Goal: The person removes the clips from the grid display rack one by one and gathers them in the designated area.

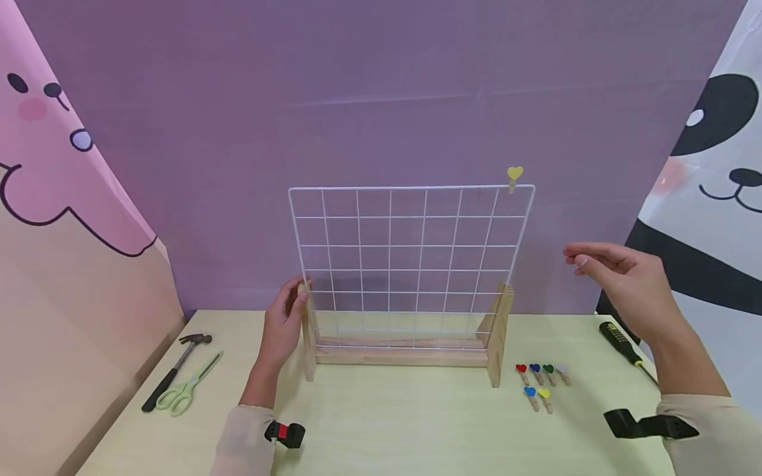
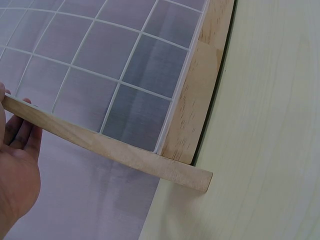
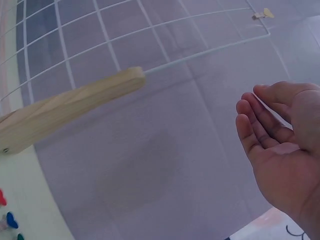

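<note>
A white wire grid panel (image 1: 389, 245) stands upright in a wooden stand (image 1: 401, 357) at the middle of the table. My left hand (image 1: 284, 324) grips the top of the stand's left upright (image 2: 107, 145), thumb in front and fingers behind. On the grid's top bar, near the right corner, sits a clothespin with a yellow heart (image 1: 514, 174). My right hand (image 1: 634, 284) is in the air to the right of the grid, fingers loosely bent toward the thumb. Nothing shows between its fingers in the right wrist view.
Several small heart clothespins (image 1: 530, 393) lie right of the stand. At the table's right edge is a black and yellow screwdriver (image 1: 619, 340). A hammer (image 1: 172, 377) and green-handled scissors (image 1: 184, 393) lie at the left. A purple backdrop (image 1: 393, 86) hangs behind.
</note>
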